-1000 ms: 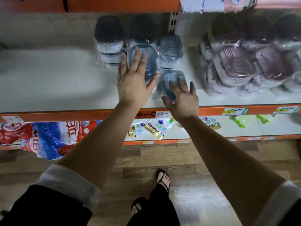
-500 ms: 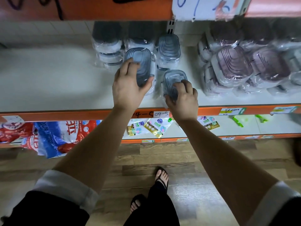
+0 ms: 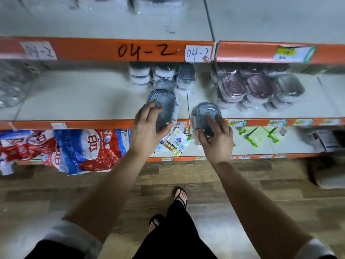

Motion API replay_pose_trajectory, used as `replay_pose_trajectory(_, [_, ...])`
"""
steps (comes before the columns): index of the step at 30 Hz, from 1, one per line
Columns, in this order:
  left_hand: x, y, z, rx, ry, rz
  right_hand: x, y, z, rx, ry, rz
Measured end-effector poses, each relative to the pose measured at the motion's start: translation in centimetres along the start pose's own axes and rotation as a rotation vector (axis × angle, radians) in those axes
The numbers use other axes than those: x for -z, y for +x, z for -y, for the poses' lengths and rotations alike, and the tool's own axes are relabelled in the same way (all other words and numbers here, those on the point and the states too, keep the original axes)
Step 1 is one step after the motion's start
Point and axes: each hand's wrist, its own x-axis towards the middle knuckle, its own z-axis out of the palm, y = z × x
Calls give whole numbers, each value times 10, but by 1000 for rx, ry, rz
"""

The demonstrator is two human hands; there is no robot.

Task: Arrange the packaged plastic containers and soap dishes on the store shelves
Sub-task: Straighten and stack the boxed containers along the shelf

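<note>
My left hand [image 3: 147, 131] curls round a grey pack [image 3: 164, 103] overhanging the shelf [image 3: 84, 94] at its 6 o'clock lip. At its 3 o'clock, my right hand [image 3: 218, 137] clutches a second pack [image 3: 206, 113] likewise. The slick wrap may slip, and either could drop.

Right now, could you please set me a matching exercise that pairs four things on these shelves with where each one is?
Things
1. longer grey container
2. shorter grey container
3. purple soap dishes
4. red and blue bags

Places
A. on the lower shelf, at its left end
B. gripped by the right hand
C. resting on the middle shelf, to the right of both hands
D. gripped by the left hand

Pairs: 1-D, 2-B, 3-C, 4-A
</note>
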Motion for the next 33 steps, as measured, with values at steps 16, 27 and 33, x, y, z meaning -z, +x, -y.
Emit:
replay_pose_trajectory(16, [116,37,-58,-76,-110,-167,133,29,69,192,229,-263])
replay_pose_trajectory(27, [122,132,-44,15,-65,7,168,155,83,266,54,-20])
replay_pose_trajectory(33, [115,159,-40,37,-96,42,161,201,82,307,-90,107])
